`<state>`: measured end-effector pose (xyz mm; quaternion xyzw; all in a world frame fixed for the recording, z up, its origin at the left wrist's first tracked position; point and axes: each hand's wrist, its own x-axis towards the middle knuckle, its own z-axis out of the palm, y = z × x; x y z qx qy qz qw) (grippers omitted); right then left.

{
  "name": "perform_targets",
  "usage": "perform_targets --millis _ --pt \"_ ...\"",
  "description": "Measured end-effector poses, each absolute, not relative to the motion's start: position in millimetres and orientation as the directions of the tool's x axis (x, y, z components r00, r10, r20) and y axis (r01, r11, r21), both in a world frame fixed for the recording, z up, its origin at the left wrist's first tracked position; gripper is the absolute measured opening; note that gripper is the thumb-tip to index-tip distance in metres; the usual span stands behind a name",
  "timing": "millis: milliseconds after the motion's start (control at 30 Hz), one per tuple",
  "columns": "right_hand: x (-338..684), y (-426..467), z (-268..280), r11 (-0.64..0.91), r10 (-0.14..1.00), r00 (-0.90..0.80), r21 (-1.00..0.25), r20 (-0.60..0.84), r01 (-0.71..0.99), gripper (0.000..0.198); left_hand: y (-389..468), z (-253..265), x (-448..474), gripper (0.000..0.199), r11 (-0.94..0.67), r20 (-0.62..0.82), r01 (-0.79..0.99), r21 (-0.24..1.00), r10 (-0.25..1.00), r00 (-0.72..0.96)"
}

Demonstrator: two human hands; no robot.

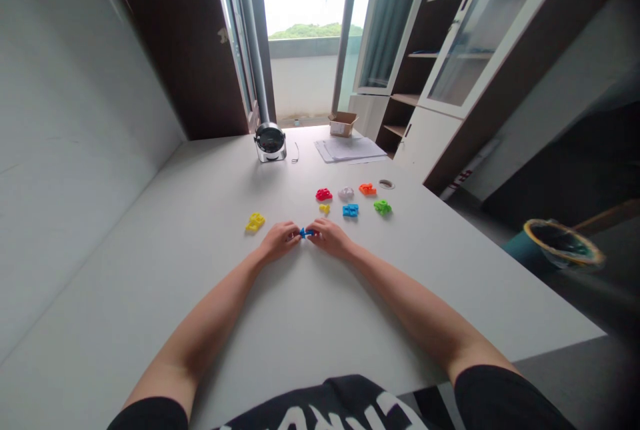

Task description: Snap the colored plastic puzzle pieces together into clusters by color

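Note:
My left hand and my right hand meet near the middle of the white table. Between their fingertips is a small blue plastic piece, gripped from both sides; fingers cover much of it, and whether it is one part or two I cannot tell. To the left of my left hand lies a yellow plastic piece. Beyond my right hand are a small yellow piece, a red pile, a pale translucent pile, a flat blue piece, an orange pile and a green pile.
Farther back stand a round black-and-silver device, papers and an open cardboard box. A round hole is set in the tabletop near its right edge. A bin stands on the floor at right.

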<state>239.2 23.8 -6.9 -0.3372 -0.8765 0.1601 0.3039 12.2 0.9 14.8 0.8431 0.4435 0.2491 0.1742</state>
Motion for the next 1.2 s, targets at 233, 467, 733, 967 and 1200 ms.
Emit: perform_targets --millis 233,467,733,967,1200 --pt "239.8 24.3 -7.9 0.724 0.685 -0.594 -0.485 0.421 0.491 0.012 3.2 10.6 11.2 0.017 -0.560 0.282 0.665 0.494 0.827 0.487" --pt "239.5 24.2 -7.9 0.720 0.689 -0.592 -0.487 0.419 0.493 0.013 4.1 8.2 10.6 0.016 -0.549 0.274 0.657 0.517 0.833 0.480" --pt "239.0 23.6 -7.0 0.715 0.695 -0.585 -0.480 0.417 0.508 0.013 3.4 9.5 10.2 0.015 -0.547 0.273 0.651 0.527 0.834 0.479" --pt "238.7 24.0 -7.5 0.731 0.680 -0.587 -0.468 0.440 0.496 0.014 3.3 9.3 10.7 0.016 -0.544 0.268 0.657 0.522 0.836 0.479" --pt "239.2 23.2 -7.7 0.739 0.672 -0.585 -0.462 0.453 0.491 0.014 3.8 9.4 10.7 0.015 -0.546 0.274 0.654 0.524 0.835 0.478"
